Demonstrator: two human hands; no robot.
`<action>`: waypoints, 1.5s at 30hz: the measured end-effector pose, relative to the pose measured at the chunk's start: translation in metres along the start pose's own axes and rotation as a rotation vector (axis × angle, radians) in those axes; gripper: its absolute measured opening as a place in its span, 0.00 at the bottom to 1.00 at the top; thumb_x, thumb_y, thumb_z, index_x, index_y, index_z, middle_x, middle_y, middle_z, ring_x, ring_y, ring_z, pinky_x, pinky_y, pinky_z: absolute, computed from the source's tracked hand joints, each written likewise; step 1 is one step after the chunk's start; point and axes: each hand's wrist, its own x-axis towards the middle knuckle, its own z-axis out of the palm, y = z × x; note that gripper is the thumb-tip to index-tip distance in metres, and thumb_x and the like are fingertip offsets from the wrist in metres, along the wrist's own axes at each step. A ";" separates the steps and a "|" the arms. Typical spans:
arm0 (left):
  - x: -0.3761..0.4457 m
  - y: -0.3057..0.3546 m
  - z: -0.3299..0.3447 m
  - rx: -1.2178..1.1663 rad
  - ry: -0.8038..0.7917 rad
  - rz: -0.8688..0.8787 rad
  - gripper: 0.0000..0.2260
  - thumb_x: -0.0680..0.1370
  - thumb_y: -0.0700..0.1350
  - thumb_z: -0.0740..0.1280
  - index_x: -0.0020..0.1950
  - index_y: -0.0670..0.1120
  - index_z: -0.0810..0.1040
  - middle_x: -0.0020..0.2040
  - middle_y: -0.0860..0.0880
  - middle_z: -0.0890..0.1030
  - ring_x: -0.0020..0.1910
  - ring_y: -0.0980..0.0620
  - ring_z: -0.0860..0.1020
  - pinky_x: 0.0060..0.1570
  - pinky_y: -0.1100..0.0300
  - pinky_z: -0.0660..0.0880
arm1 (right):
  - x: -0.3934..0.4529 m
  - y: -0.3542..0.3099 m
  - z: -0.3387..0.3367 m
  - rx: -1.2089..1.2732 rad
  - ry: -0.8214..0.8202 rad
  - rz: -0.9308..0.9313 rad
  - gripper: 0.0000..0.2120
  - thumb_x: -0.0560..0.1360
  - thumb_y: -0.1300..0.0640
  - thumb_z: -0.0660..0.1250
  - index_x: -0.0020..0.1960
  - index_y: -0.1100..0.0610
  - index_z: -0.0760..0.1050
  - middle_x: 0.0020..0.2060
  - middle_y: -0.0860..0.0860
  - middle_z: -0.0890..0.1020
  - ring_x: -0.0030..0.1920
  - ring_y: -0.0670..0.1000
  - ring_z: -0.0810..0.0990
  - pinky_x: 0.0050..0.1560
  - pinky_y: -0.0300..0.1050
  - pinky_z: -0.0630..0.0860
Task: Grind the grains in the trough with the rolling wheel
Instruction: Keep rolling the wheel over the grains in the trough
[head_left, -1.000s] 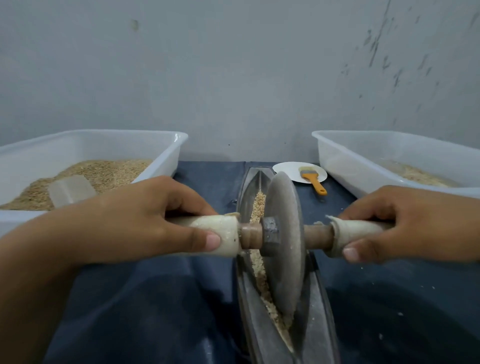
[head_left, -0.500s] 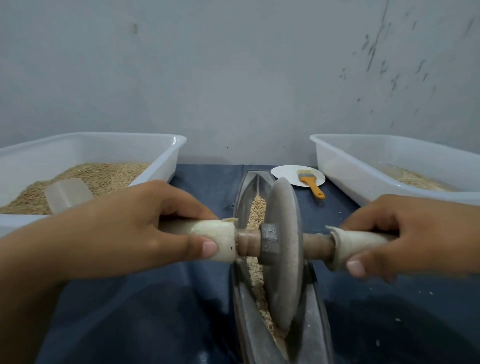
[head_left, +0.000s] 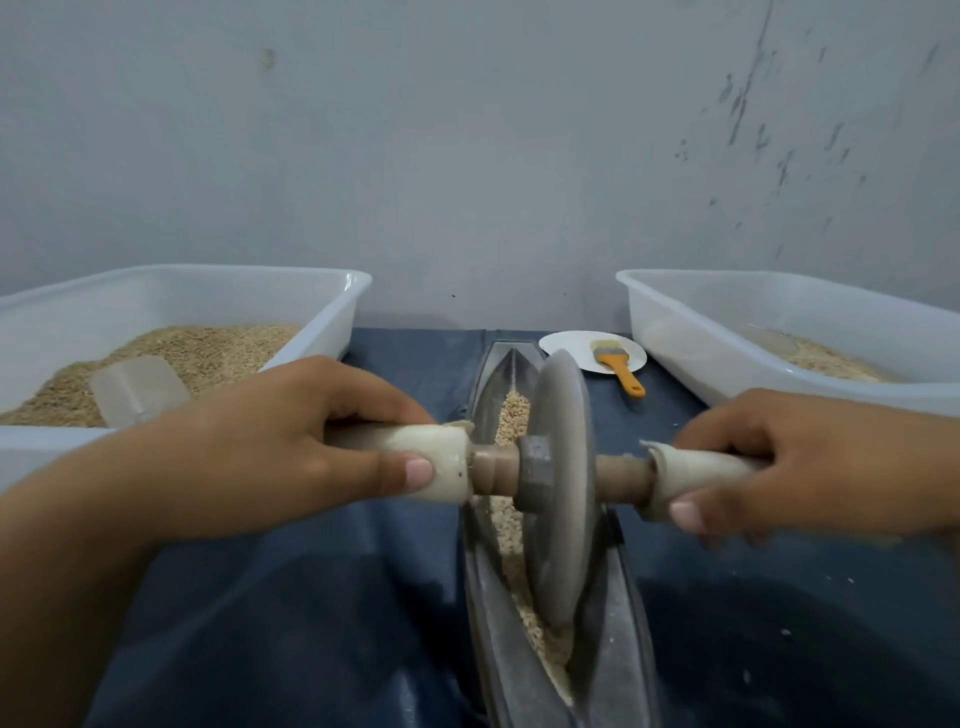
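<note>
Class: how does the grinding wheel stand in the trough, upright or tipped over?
Upright: the wheel stands on edge in the trough, hands gripping both handles.

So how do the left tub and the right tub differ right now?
The left tub holds a deep heap of grain reaching toward its rim; the right tub has only a thin layer. The left tub has a clear scoop lying on its grain; any tool in the right tub is too unclear to tell. Both are white, rectangular plastic.
</note>
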 end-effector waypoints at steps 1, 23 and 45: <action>-0.001 0.000 -0.001 -0.019 -0.029 0.016 0.19 0.66 0.70 0.63 0.53 0.67 0.79 0.44 0.59 0.83 0.42 0.58 0.81 0.44 0.52 0.77 | -0.001 0.000 -0.001 0.039 -0.059 0.002 0.27 0.60 0.26 0.72 0.47 0.44 0.82 0.38 0.49 0.86 0.33 0.45 0.82 0.35 0.34 0.75; 0.001 -0.003 0.005 0.134 0.074 -0.011 0.21 0.66 0.73 0.58 0.54 0.69 0.76 0.40 0.61 0.81 0.38 0.60 0.78 0.39 0.54 0.76 | 0.007 0.009 -0.004 -0.021 0.088 -0.007 0.30 0.56 0.22 0.70 0.50 0.39 0.83 0.37 0.46 0.84 0.35 0.41 0.80 0.36 0.35 0.73; 0.021 -0.007 0.030 0.361 0.298 -0.062 0.17 0.72 0.66 0.58 0.60 0.67 0.73 0.43 0.60 0.79 0.41 0.60 0.75 0.42 0.57 0.71 | 0.040 0.006 0.023 -0.256 0.490 0.038 0.23 0.62 0.28 0.66 0.52 0.38 0.76 0.41 0.43 0.80 0.41 0.45 0.77 0.45 0.48 0.76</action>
